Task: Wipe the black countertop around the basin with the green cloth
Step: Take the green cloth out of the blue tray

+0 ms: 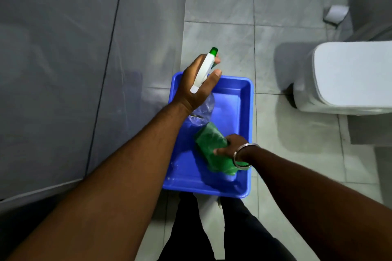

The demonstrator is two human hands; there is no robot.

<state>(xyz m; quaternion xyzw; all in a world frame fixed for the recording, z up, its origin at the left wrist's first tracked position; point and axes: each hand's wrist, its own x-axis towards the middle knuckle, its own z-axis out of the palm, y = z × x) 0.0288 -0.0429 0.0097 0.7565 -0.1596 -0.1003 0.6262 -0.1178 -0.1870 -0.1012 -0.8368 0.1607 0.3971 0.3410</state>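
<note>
A folded green cloth (214,148) lies in a blue plastic tray (246,99) on the tiled floor in front of my feet. My right hand (231,145), with a metal bangle on the wrist, is closed on the cloth's right edge. My left hand (197,85) grips a clear spray bottle (202,112) by its white trigger head with a green nozzle, held over the tray's far left corner. No black countertop or basin is in view.
A grey glossy wall or panel (74,70) fills the left side. A white toilet (347,78) stands at the right. Grey floor tiles (222,6) stretch ahead. My dark trouser legs (191,229) are below the tray.
</note>
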